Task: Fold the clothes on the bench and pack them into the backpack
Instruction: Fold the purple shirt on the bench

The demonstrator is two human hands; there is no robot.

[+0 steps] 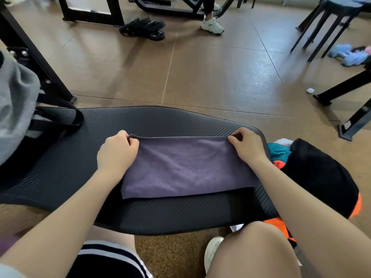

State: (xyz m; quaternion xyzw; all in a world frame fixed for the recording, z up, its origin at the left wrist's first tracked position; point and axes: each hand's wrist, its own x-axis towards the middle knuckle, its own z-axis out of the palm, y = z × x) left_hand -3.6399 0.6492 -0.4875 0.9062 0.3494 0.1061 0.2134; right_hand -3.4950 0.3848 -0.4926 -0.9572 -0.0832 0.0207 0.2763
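Observation:
A purple cloth lies folded flat across the black ribbed bench. My left hand pinches its far left corner. My right hand pinches its far right corner. Off the bench's right end sits a black backpack with orange trim, and teal and orange clothing shows at its near side. A grey garment is heaped at the bench's left end over black straps.
Black metal frame legs stand behind the bench on the left and at the right. On the brown floor are black sandals, another person's white shoe, a stool, light blue dumbbells and a small white case.

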